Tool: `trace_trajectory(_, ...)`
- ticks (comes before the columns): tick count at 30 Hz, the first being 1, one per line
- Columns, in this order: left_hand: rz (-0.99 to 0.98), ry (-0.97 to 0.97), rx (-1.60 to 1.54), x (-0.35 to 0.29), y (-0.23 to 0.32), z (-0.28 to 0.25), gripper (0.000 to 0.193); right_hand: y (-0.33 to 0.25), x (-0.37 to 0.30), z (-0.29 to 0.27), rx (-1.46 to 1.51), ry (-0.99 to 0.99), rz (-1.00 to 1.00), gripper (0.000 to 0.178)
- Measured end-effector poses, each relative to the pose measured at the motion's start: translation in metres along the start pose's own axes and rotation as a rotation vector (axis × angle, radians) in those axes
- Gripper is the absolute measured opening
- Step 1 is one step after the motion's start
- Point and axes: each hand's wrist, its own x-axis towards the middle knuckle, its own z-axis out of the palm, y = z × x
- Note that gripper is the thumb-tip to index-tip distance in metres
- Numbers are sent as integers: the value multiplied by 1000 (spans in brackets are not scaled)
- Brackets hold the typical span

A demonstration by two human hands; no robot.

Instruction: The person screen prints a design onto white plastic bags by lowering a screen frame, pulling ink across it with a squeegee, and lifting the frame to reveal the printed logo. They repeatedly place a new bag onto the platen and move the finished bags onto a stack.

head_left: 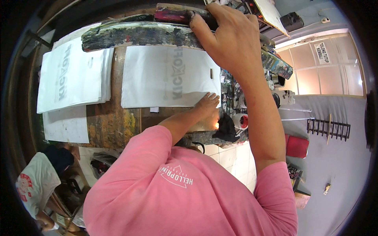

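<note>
Fingers (217, 11) of the right hand (232, 43) are clamped, thumb on the near side, around a dark wooden bar with a reddish-pink stain (171, 15) at the far side of the scene; those of the left hand (206, 105) lie close together on the near right corner of a thin white rectangular bag with pale grey lettering (153, 78), and whether they pinch its edge I cannot tell, the thumb being hidden. Largest is the brown, paint-streaked wooden surface (114, 122) carrying everything. On its left sits a thick stack of similar white printed bags (49, 82), with a loose white sheet, lightly speckled (65, 128), showing from under its near side. The single bag lies flat to the right of that stack, well apart from the left hand's elbow. A long board crusted with black, white and green paint (141, 33) runs along the bag's far edge, covering part of it. Near the bag's right corner are a crumpled black cloth (226, 128) and a white roll with a red core (240, 121); smallest is the dark-edged handle slot (212, 74) at the bag's right end. Good handling here probably means light, flat left fingers, the bag square and unwrinkled, and a steady right grip.
</note>
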Motion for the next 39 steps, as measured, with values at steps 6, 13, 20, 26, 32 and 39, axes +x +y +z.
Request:
trace_trajectory(6,1,76,-39,10,-6,-34,57,3,1,0,-33,-31,-8,44)
trace_trajectory(13,72,100,-75,-19,-21,-41,19,-1,5,-11,90,-17,66,40)
trace_trajectory(20,-30,-114,26,15,12,-17,18,-5,8,-11,82,-33,47,40)
trace_trajectory(26,27,-82,-63,7,5,-38,17,-3,-2,-12,97,-13,55,42)
trace_trajectory(32,134,-89,-46,7,-10,-40,14,-1,-3,-8,76,-28,56,44)
trace_trajectory(39,175,34,123,15,8,-4,20,-7,-2,-6,43,-19,44,42)
